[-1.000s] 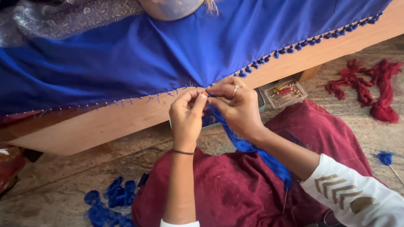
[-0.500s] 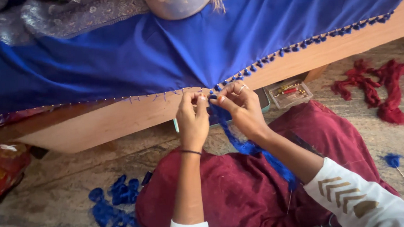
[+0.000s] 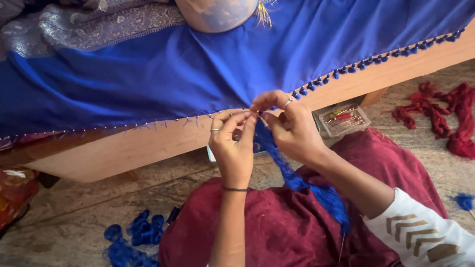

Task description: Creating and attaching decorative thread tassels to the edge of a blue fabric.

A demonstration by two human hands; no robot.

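Hands meet at the hem of the blue cloth [image 3: 180,71], which drapes over the wooden edge [image 3: 141,149] just above my knuckles. Left hand [image 3: 233,147]: fingers curled, tips pinched on the hem. Right hand [image 3: 291,128]: closed likewise, thumb and forefinger nipping the same spot, touching my left fingertips. Blue thread [image 3: 305,184] trails down from between my hands across my maroon lap [image 3: 286,234]. Small clear box [image 3: 345,119] sits just beyond my right hand; red yarn [image 3: 448,117] lies farther right.
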